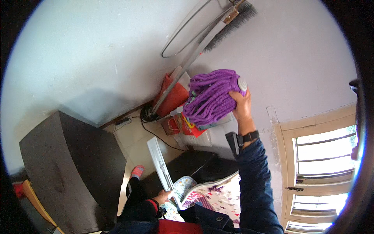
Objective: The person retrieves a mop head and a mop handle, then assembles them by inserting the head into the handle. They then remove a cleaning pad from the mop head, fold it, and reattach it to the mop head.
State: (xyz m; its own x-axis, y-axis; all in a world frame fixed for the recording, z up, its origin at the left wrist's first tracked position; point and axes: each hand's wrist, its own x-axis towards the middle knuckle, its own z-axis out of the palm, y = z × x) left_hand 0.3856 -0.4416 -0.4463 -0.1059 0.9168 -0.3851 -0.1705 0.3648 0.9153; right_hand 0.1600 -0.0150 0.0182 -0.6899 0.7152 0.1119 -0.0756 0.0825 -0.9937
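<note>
A purple string mop head (212, 93) with a pale round cap hangs in the upper middle, raised in front of the wall. My right hand (242, 104) grips it at the cap end, with some fingers hidden behind the strands. Lower down, my left hand (163, 197) is closed around the near end of a long, flat white piece (159, 160) with a grey fitting along its middle. That piece slants up and away from me. Its exact kind is unclear.
A long-handled brush (230, 29) leans in the corner beside a red bag (174, 91) and a red carton (170, 126). A dark cabinet (78, 167) stands at left. Black cable (147, 126) crosses the floor. Star-print bedding (226, 195) lies near me; a barred window (323, 156) is right.
</note>
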